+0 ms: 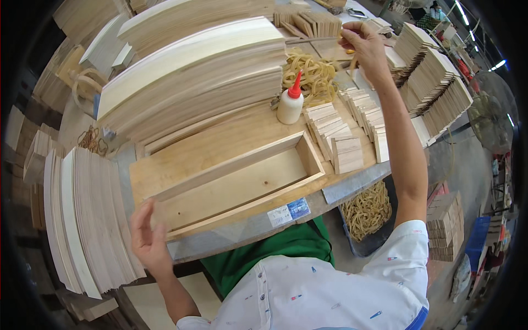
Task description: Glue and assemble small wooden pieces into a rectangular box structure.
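A long open wooden box [242, 170] of pale thin boards lies slantwise on the bench before me. My left hand [149, 235] is at its near left end, thumb and fingers apart, with nothing visible between them. My right hand [363, 47] is raised at the far right, beyond a heap of yellowish rubber bands [311, 77]. Its fingertips are pinched together; whatever they hold is too small to tell. A white glue bottle [290, 107] with a red nozzle stands upright behind the box. Small wooden end pieces [347, 154] lie overlapped in rows to its right.
Tall stacks of long boards [192, 82] fill the back, and another stack [91, 220] stands at the left. Stacked small panels [429, 77] line the right side. Below the bench edge is a dark bin [358, 248] of rubber bands. A fan [491, 113] stands at far right.
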Motion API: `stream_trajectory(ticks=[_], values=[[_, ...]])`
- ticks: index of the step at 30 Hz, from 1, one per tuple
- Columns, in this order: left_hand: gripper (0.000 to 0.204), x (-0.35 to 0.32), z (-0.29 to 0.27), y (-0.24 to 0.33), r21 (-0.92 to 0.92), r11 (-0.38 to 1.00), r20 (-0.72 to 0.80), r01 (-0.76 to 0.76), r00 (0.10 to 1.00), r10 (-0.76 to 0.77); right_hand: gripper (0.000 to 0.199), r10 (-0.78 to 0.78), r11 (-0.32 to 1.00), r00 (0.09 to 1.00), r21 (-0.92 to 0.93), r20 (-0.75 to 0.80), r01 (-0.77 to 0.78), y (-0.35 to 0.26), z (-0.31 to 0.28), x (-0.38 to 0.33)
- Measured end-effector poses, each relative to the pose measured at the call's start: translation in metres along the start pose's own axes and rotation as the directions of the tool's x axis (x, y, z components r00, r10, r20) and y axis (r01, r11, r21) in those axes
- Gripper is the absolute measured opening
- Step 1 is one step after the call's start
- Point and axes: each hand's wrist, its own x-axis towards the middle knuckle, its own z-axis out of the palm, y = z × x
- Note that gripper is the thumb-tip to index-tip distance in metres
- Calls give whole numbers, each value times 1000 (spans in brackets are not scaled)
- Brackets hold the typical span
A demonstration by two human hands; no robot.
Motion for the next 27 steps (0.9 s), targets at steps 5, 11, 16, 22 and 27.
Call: stream_trajectory(ticks=[5,11,16,22,27], values=[[49,15,52,29,-14,994,187,-109,976,109,20,24,966,996,256,92,-47,-60,11,-42],[60,57,125,97,192,852,251,-488,863,438,19,95,901,830,307,550,-306,-162,58,-144],[51,47,104,69,-454,580,785,676,611,-98,23,218,698,661,359,718,-620,-150,55,-175],[28,-10,-8,33,-574,743,182,346,938,-296,38,296,952,771,-238,564,-191,-62,12,-202],[30,-8,-54,31,-486,774,63,407,899,-433,51,465,885,749,-228,473,-405,-52,10,-194]])
